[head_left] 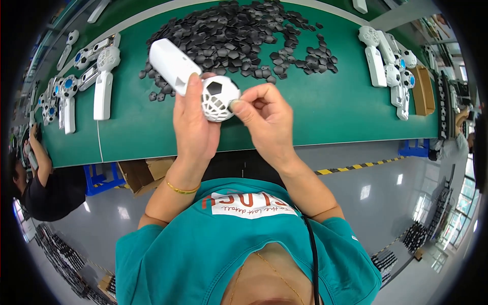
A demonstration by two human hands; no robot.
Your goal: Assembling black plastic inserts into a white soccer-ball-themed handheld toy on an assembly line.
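Observation:
My left hand is wrapped round a white handheld fan with a long body and a round, football-patterned head. One black pentagon sits on the upper part of that head, and an open white grille shows lower down. At the head's right side, my right hand has thumb and index finger pinched together, touching it. A small dark piece shows at the thumb tip, mostly hidden by the fingers. Beyond the fan, many loose black pentagon pieces lie heaped on the green tabletop.
More white fans lie in a group on the left, and others on the right beside a cardboard box. Another person sits at the far left. Below the table edge are a blue stool and an open carton.

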